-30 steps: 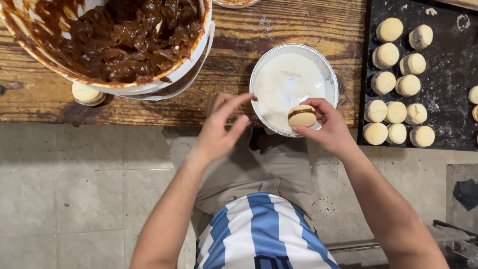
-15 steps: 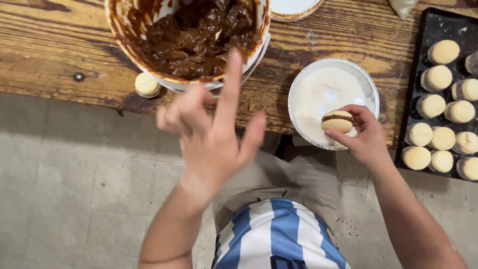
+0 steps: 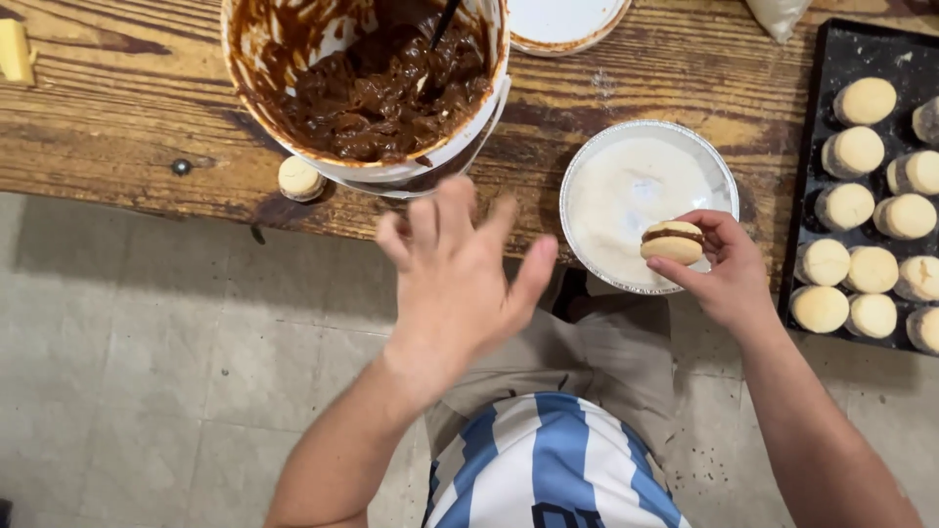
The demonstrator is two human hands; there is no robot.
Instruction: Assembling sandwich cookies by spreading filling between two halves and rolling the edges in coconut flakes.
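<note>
Sandwich cookie (image 3: 672, 242), brown-filled, lying flat, pinched in the right hand (image 3: 722, 274) grip over the near rim of the white foil dish (image 3: 587, 166); left hand (image 3: 458, 279) empty, fingers spread, left of the dish, below the chocolate bucket (image 3: 460, 147) on the worktop (image 3: 117, 127).

Worn wooden counter (image 3: 127, 127). On it: white bucket of brown spread (image 3: 367, 88), single round cookie (image 3: 299, 179) touching bucket base, foil pan of white powder (image 3: 626, 186) at front edge, black tray of cookies (image 3: 861, 59) far right, white lid (image 3: 562, 22) at back.
</note>
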